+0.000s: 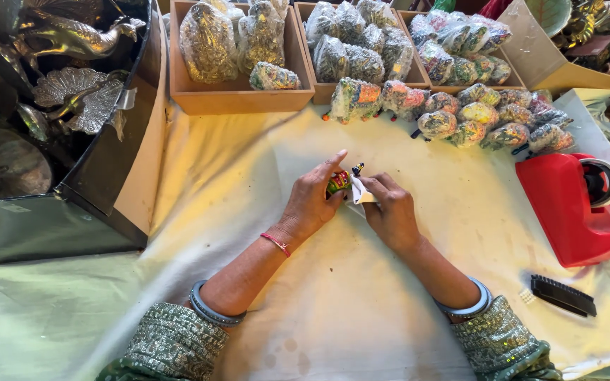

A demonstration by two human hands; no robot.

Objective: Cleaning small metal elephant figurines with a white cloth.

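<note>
My left hand (313, 197) and my right hand (390, 208) meet over the middle of the cloth-covered table (262, 183). Between their fingertips they hold a small painted figurine (340, 180), green with red and black parts. A small white piece (360, 192), paper or tape, hangs from my right fingers against the figurine. Most of the figurine is hidden by my fingers.
Several wrapped painted figurines (474, 116) lie at the far side, more in wooden trays (241, 99). A red tape dispenser (577, 208) stands at right, a black brush (563, 294) near it. A dark box of metal bird ornaments (72, 92) fills the left.
</note>
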